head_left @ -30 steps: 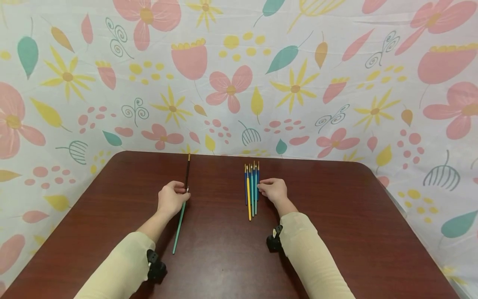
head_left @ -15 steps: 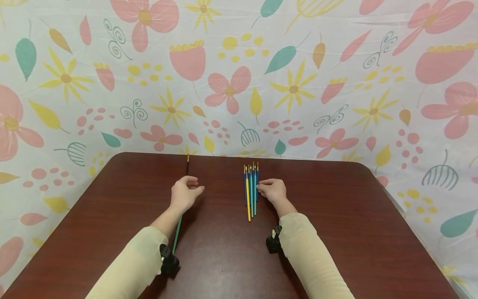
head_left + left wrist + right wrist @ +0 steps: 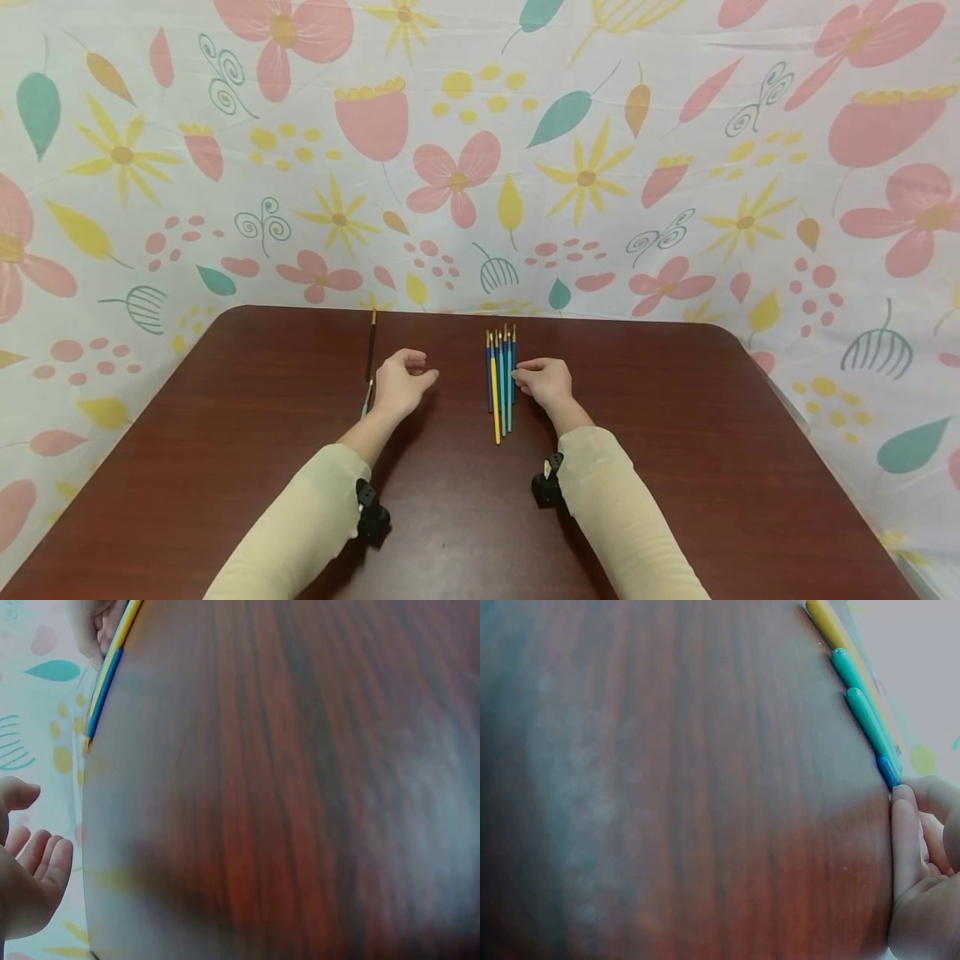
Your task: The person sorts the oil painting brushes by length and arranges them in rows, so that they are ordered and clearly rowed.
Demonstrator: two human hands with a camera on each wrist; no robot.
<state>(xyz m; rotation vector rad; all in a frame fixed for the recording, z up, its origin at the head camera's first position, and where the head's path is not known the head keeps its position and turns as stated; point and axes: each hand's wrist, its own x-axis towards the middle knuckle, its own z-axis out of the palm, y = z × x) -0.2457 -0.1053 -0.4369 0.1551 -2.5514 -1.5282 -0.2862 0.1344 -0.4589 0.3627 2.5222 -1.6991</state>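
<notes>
My left hand (image 3: 401, 383) hovers over the table between two groups of paintbrushes, its thumb apart from the fingers and nothing held. Just left of it lie a black paintbrush (image 3: 371, 350) and, nearer, a green paintbrush (image 3: 366, 402), mostly hidden by the hand and forearm. A row of several paintbrushes lies side by side to the right, with blue, teal and yellow handles; the yellow paintbrush (image 3: 496, 408) reaches nearest. My right hand (image 3: 546, 385) rests at the row's right edge, thumb and forefinger pinching a dark blue paintbrush (image 3: 888, 771).
The dark wooden table (image 3: 465, 517) ends at the back against a floral cloth (image 3: 457, 179). Black wrist cameras sit on both sleeves, the left camera (image 3: 372, 512) and the right camera (image 3: 547, 483).
My left hand has left the green and black paintbrushes and moved right toward the row, uncovering more of the black one. The right hand has stayed at the row's edge.
</notes>
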